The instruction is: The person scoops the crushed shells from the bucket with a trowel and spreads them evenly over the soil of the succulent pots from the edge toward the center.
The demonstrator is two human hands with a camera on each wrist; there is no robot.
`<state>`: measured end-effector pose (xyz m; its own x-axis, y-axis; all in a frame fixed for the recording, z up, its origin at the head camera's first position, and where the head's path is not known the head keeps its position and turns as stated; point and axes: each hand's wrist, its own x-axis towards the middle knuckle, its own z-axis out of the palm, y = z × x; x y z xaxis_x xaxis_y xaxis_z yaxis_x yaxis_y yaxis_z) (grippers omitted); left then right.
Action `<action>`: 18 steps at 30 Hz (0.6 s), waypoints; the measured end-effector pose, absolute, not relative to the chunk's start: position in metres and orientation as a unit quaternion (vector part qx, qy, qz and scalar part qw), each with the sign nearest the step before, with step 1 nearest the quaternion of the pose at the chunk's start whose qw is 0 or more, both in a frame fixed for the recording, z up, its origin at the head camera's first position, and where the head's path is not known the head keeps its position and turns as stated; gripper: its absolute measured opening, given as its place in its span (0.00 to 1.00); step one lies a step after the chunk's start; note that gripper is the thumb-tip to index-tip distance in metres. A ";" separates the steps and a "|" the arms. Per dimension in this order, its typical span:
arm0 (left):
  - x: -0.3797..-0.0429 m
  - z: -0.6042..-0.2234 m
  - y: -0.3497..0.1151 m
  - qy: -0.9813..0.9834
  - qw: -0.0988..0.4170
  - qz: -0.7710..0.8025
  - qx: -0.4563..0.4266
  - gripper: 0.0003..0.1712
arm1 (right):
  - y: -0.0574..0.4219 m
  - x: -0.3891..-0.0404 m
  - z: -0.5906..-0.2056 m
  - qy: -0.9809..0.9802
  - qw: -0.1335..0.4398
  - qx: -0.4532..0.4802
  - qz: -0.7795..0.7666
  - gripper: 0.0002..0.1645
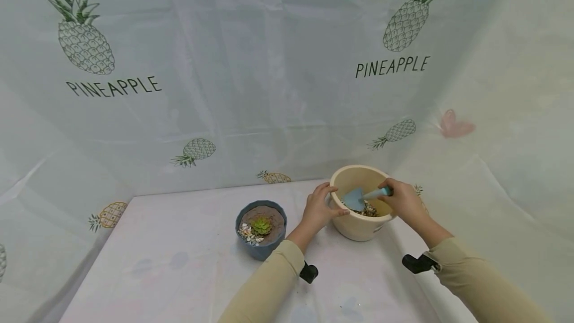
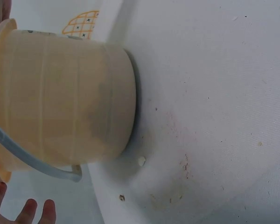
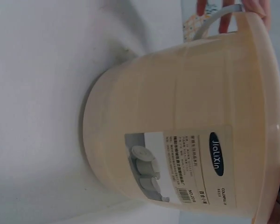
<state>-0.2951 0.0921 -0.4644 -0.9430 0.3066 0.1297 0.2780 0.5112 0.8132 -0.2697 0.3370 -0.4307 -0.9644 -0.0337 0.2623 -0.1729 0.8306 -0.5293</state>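
A cream plastic bucket (image 1: 358, 229) stands upright at the back right of the table, with small mixed stones (image 1: 369, 210) in it. My left hand (image 1: 316, 212) holds its left rim, thumb at the front and fingers farther round. A small light-blue trowel (image 1: 354, 200) reaches into the bucket, blade down at the stones. Its handle is in the grip of my right hand (image 1: 405, 202), just over the right rim. In the left wrist view the bucket's grey handle (image 2: 37, 162) hangs along its side; a printed label (image 3: 177, 168) shows in the right wrist view.
Left of the bucket stands a blue-grey pot (image 1: 259, 251) with a green succulent (image 1: 261, 225), brown soil and pale pebbles. Crumbs and a white chip (image 2: 141, 161) lie on the table by the bucket. A pineapple-print curtain (image 1: 269, 88) hangs close behind.
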 end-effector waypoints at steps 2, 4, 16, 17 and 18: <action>-0.295 -0.465 0.092 0.868 0.013 0.466 0.169 0.44 | 0.337 -0.270 -0.433 -0.946 0.114 0.060 0.296 0.12; -0.296 -0.466 0.092 0.868 0.012 0.466 0.169 0.44 | 0.337 -0.271 -0.434 -0.943 0.108 0.073 0.307 0.11; -0.295 -0.467 0.094 0.869 0.014 0.467 0.164 0.44 | 0.347 -0.268 -0.429 -0.928 0.054 0.113 0.350 0.11; -0.295 -0.467 0.094 0.868 0.015 0.468 0.163 0.44 | 0.348 -0.268 -0.429 -0.926 0.050 0.117 0.356 0.11; -0.295 -0.466 0.094 0.868 0.015 0.469 0.163 0.44 | 0.349 -0.267 -0.428 -0.923 0.045 0.121 0.362 0.11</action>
